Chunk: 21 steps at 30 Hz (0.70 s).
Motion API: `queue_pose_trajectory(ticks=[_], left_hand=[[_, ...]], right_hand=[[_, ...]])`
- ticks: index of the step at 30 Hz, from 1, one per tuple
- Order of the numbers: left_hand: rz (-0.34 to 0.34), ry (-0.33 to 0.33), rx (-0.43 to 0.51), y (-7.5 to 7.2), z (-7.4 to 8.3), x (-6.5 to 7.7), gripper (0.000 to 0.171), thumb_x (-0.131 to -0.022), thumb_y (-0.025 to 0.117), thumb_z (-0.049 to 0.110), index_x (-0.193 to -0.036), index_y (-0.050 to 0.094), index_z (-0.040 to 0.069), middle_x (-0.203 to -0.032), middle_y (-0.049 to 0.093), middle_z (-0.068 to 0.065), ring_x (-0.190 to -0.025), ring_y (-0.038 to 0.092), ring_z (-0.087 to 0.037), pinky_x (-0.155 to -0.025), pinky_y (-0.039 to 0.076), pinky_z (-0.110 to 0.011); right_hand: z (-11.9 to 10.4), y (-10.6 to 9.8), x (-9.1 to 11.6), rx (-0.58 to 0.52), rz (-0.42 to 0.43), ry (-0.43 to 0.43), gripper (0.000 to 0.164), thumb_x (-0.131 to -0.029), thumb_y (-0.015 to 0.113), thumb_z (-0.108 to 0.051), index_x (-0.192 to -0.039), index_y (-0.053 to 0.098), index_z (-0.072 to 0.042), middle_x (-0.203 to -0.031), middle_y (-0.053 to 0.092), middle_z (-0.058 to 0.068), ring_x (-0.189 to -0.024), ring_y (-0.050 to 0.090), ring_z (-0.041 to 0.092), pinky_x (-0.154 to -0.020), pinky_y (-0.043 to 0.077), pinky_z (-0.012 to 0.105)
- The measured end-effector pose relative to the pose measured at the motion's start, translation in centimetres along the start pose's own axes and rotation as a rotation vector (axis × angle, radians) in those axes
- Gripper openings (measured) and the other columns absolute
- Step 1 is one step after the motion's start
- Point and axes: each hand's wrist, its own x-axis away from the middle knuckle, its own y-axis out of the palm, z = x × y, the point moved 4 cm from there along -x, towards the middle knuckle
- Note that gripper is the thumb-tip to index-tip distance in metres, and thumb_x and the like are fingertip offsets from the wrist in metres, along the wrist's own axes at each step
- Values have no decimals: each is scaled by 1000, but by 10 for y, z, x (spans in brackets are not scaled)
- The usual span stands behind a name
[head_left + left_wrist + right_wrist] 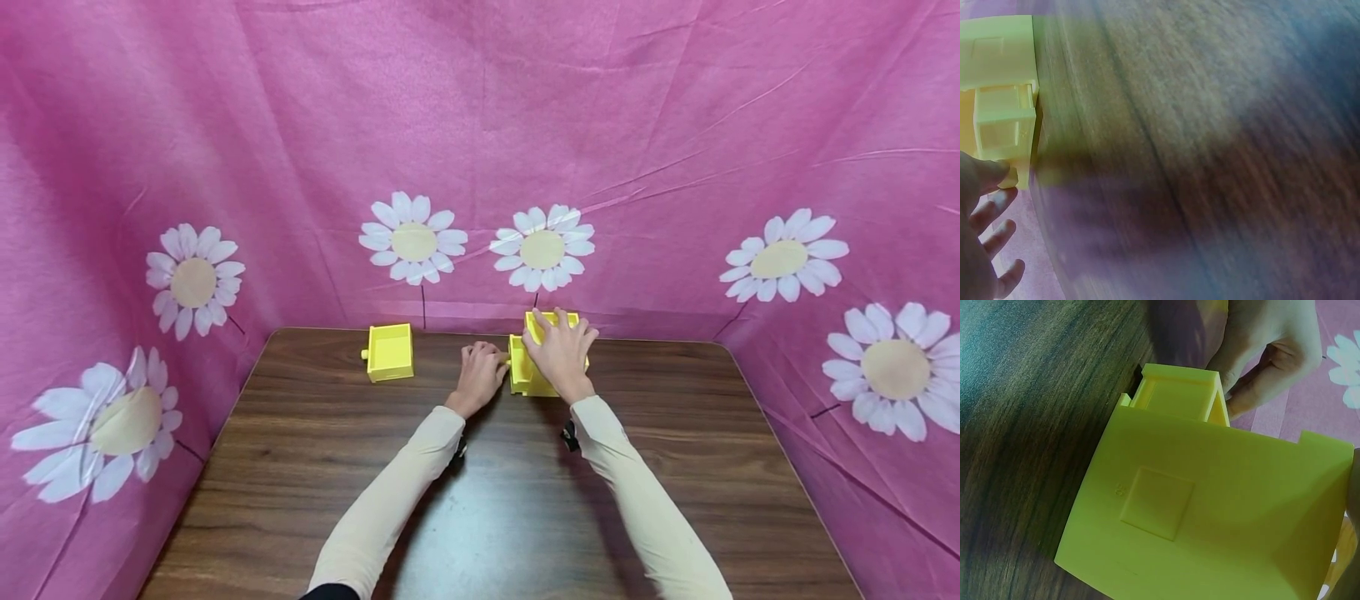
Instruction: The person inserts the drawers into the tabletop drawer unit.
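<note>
Our left grip (480,377) is closed, thumb against forefinger, on the small knob (1009,178) of a yellow drawer (1179,397), with the remaining fingers loosely bent and free of it; such a pinch makes sense to us, since the knob seems made for holding and leaves the drawer's walls clear of our fingers. That drawer juts from the left side of the yellow box (1210,487), which sits toward the far edge of the table (487,533), so the knob faces our left and suits the arm on that side. Our right grip (561,354) lies across the top of the box with its fingers spread, probably to stop it sliding while the drawer is handled; whether the fingertips clamp an edge, we cannot tell. Farther left, a second drawer (392,357) rests on the table by itself, open side up, its own knob (364,355) pointing left, a spot that likely leaves our arms room. Behind everything hangs a pink cloth (480,125) printed with daisies (414,242), perhaps to screen the table.
</note>
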Motion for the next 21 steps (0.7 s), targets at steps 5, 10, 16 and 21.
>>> queue_pose_trajectory(ticks=[5, 10, 16, 21], left_hand=[[-19, -6, 1, -2, 1, -1, 21, -96, 76, 15, -115, 80, 8, -113, 76, -10, -118, 60, -31, -104, 38, -52], [-6, 4, 1, -3, 3, 0, 19, -94, 76, 13, -112, 81, 7, -111, 76, -10, -117, 61, -31, -102, 38, -52], [-15, 23, -15, -1, 7, -2, 21, -96, 74, 16, -115, 80, 9, -113, 75, -8, -119, 59, -30, -103, 38, -53], [-18, 37, -20, 1, 12, -4, 21, -97, 73, 16, -115, 80, 8, -114, 74, -9, -121, 58, -31, -104, 38, -53]], right_hand=[[0, -1, 0, -7, 19, -6, 53, -101, 54, -49, -146, 64, -21, -149, 55, 23, -117, 47, 65, -99, 30, 74], [1, -1, 2, -25, 39, -10, 53, -100, 56, -48, -145, 64, -20, -149, 55, 24, -117, 47, 65, -99, 30, 74], [2, -1, 2, -23, 37, -2, 54, -100, 56, -47, -146, 64, -20, -149, 55, 24, -117, 47, 65, -99, 29, 75], [0, -1, 1, -32, 23, -6, 53, -102, 56, -47, -147, 63, -19, -151, 53, 25, -118, 46, 65, -99, 29, 75]])
